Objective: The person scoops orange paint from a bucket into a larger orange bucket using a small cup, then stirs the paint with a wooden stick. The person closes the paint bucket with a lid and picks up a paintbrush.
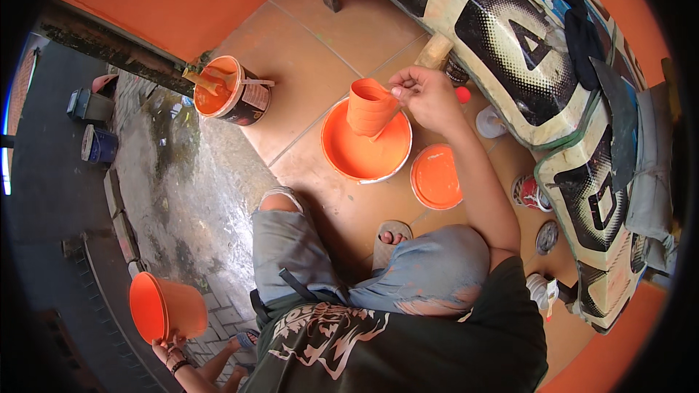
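Observation:
My right hand (424, 96) is closed, with thumb and fingers pinching one side of a paint-coated orange mug (370, 110). The mug hangs over a round bucket (406, 161) of orange paint, and a trickle seems to run from its bottom. On the tiles beside the bucket lies a round, orange-smeared lid (438, 178), close under my right forearm. My left hand is out of view. At the lower left, another person's hand (172, 349) with bands on the wrist holds an orange bucket (186, 311) tipped on its side.
A dark paint pail (253, 102) with a paint-covered tool (207, 81) across its rim stands at the far left. Along the right runs a patterned bench (502, 44), with cans (531, 193) near its foot. Wet paving (196, 167) lies left of the tiles.

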A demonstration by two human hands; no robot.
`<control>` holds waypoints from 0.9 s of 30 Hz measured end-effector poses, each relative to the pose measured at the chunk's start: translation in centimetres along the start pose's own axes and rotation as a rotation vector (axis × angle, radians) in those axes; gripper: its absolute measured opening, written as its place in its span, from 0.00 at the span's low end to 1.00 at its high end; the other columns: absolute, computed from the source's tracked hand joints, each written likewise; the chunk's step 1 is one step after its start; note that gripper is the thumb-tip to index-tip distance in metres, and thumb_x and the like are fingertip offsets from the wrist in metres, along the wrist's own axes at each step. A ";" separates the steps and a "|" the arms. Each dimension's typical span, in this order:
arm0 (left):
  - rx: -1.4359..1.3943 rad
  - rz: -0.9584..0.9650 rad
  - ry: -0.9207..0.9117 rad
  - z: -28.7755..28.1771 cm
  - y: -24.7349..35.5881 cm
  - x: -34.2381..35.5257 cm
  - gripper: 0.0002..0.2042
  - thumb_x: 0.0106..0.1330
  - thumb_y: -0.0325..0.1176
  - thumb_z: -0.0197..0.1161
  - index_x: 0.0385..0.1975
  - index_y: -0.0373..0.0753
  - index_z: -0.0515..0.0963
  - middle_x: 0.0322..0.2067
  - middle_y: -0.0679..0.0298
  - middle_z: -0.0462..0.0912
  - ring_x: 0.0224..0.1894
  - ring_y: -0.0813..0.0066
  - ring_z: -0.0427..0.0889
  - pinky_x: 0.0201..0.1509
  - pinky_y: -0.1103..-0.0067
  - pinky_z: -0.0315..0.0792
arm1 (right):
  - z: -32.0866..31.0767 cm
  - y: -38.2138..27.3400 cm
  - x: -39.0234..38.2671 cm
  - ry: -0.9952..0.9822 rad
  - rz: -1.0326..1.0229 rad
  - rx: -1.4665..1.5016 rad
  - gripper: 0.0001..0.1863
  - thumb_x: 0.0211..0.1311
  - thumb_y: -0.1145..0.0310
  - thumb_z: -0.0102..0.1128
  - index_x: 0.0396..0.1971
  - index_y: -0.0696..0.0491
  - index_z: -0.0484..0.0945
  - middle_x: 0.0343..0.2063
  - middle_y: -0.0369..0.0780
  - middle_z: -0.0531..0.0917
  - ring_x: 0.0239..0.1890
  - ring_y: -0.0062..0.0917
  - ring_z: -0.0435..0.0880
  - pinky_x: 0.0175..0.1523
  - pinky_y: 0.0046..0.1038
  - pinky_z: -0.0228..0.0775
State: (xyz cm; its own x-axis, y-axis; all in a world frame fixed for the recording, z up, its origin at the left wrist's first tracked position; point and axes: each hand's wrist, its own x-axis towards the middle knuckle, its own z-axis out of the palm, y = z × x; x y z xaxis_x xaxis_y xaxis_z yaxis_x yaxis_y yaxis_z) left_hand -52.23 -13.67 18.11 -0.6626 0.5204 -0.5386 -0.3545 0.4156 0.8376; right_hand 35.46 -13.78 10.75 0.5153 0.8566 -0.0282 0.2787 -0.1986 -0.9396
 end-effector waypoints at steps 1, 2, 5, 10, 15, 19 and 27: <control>0.065 0.039 0.079 -1.3 0.0 0.3 0.22 0.53 0.35 0.52 0.50 0.41 0.68 0.55 0.58 0.71 0.45 0.50 0.77 0.37 0.57 0.75 | 0.0 0.0 0.1 -0.015 0.021 0.000 0.07 0.60 0.78 0.60 0.38 0.62 0.79 0.32 0.38 0.82 0.31 0.18 0.81 0.36 0.22 0.77; 0.109 0.051 0.150 -2.7 -0.1 0.3 0.21 0.53 0.35 0.52 0.50 0.41 0.68 0.54 0.58 0.71 0.45 0.51 0.77 0.37 0.58 0.75 | -0.1 0.1 0.1 -0.029 0.047 -0.001 0.07 0.60 0.78 0.61 0.37 0.62 0.79 0.32 0.38 0.83 0.30 0.18 0.81 0.36 0.22 0.76; 0.199 0.029 0.312 -6.0 -1.0 -0.8 0.20 0.54 0.36 0.52 0.48 0.41 0.68 0.52 0.58 0.71 0.43 0.51 0.77 0.36 0.58 0.74 | -0.2 -0.1 -0.1 -0.041 0.042 -0.012 0.06 0.60 0.78 0.60 0.37 0.62 0.79 0.33 0.38 0.83 0.31 0.17 0.81 0.36 0.21 0.76; 0.301 -0.051 0.438 -6.7 -5.1 -1.9 0.18 0.55 0.37 0.53 0.46 0.40 0.67 0.47 0.58 0.70 0.40 0.51 0.77 0.33 0.59 0.74 | -1.4 2.8 -3.5 0.141 0.040 0.158 0.09 0.60 0.74 0.61 0.40 0.59 0.81 0.33 0.40 0.85 0.34 0.22 0.83 0.43 0.24 0.75; 0.378 -0.101 0.468 -5.7 -7.3 -2.8 0.17 0.56 0.38 0.53 0.44 0.40 0.67 0.43 0.58 0.70 0.37 0.52 0.77 0.31 0.60 0.73 | -5.5 4.6 -10.7 0.396 0.022 0.263 0.08 0.63 0.76 0.60 0.41 0.60 0.79 0.34 0.38 0.84 0.36 0.18 0.82 0.42 0.21 0.76; 0.416 -0.122 0.478 -5.3 -8.3 -3.2 0.16 0.57 0.39 0.53 0.42 0.40 0.67 0.40 0.58 0.70 0.35 0.53 0.77 0.29 0.61 0.73 | -6.7 8.7 -15.0 0.449 0.156 0.036 0.09 0.64 0.76 0.59 0.42 0.62 0.77 0.34 0.37 0.83 0.36 0.17 0.80 0.42 0.20 0.75; 0.451 -0.145 0.483 -5.0 -9.6 -3.2 0.14 0.58 0.42 0.53 0.38 0.39 0.66 0.34 0.58 0.69 0.31 0.53 0.77 0.25 0.62 0.72 | -4.9 13.7 -18.3 0.549 0.106 -0.313 0.06 0.61 0.78 0.60 0.37 0.62 0.79 0.32 0.39 0.83 0.35 0.20 0.81 0.43 0.21 0.73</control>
State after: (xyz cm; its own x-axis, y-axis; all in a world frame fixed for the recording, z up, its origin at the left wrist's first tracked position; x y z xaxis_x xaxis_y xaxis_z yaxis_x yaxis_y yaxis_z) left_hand -50.01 -23.08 12.22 -0.8869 0.0871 -0.4537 -0.2215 0.7816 0.5832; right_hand 33.77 -34.53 0.07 0.8697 0.4729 0.1413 0.3843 -0.4692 -0.7951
